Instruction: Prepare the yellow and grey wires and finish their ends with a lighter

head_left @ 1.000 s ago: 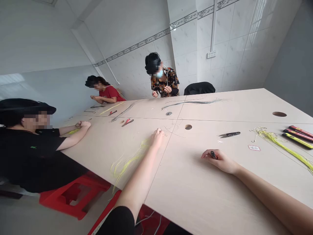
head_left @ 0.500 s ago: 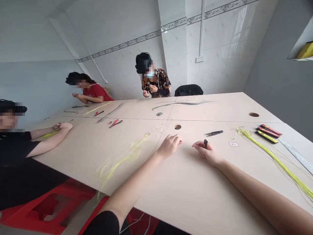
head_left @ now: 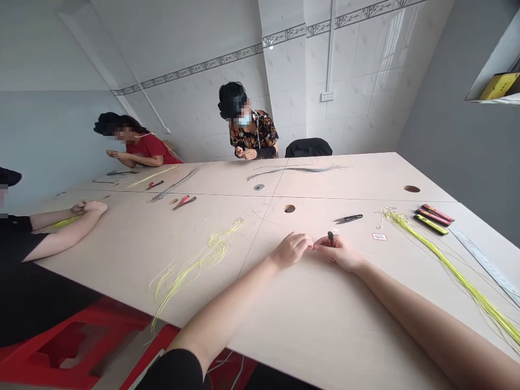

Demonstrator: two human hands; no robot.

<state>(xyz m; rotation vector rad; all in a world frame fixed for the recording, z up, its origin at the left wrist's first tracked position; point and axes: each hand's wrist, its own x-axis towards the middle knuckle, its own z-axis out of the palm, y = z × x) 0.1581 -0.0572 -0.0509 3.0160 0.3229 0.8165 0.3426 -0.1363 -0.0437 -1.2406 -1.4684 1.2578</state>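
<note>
My left hand (head_left: 291, 249) rests on the pale table (head_left: 309, 303) with its fingers curled and pinched, its fingertips touching my right hand (head_left: 340, 253). What the left fingers pinch is too small to make out. My right hand is closed on a small dark tool with a red band (head_left: 330, 238), which stands up from its grip. A loose bundle of yellow threads (head_left: 199, 259) lies to the left of my left arm.
Black snips (head_left: 348, 219) and a small label (head_left: 379, 236) lie beyond my hands. A second yellow thread bundle (head_left: 442, 258), dark red-and-yellow packets (head_left: 433, 218) and a metal ruler (head_left: 485, 265) are at right. Three other people sit around the table; red-handled pliers (head_left: 183, 202) lie far left.
My left hand drew back from the far table middle toward me and met my right hand, which also shifted left. The view swung right.
</note>
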